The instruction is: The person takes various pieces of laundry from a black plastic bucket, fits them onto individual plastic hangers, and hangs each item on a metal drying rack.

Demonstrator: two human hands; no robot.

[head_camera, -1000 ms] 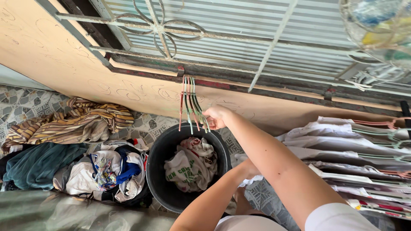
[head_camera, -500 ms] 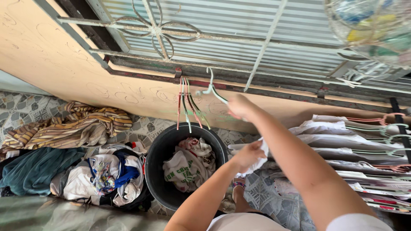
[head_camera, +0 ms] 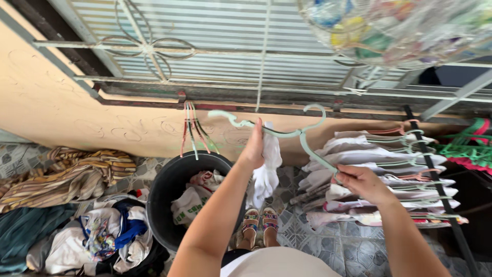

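Observation:
A pale green plastic hanger [head_camera: 287,133] is held up in front of me between both hands. My right hand [head_camera: 362,183] grips its lower right arm. My left hand [head_camera: 254,146] holds the hanger's left side together with a white cloth [head_camera: 267,169] that dangles from it. Below stands a black bucket [head_camera: 165,192] with crumpled white laundry [head_camera: 192,197] inside. Several more hangers [head_camera: 193,129] hang from a rusty rail [head_camera: 148,100] on the wall, left of my hands.
White garments on hangers [head_camera: 379,174] fill a dark rod at the right. Piled clothes [head_camera: 102,236] and a striped cloth [head_camera: 72,172] lie on the patterned tile floor at left. My sandalled feet [head_camera: 260,221] stand beside the bucket. A window grille [head_camera: 205,46] spans the top.
My right hand has pulled one green hanger off the rail and swung it rightward. My left hand has risen with the white cloth to meet the hanger. The view panned right.

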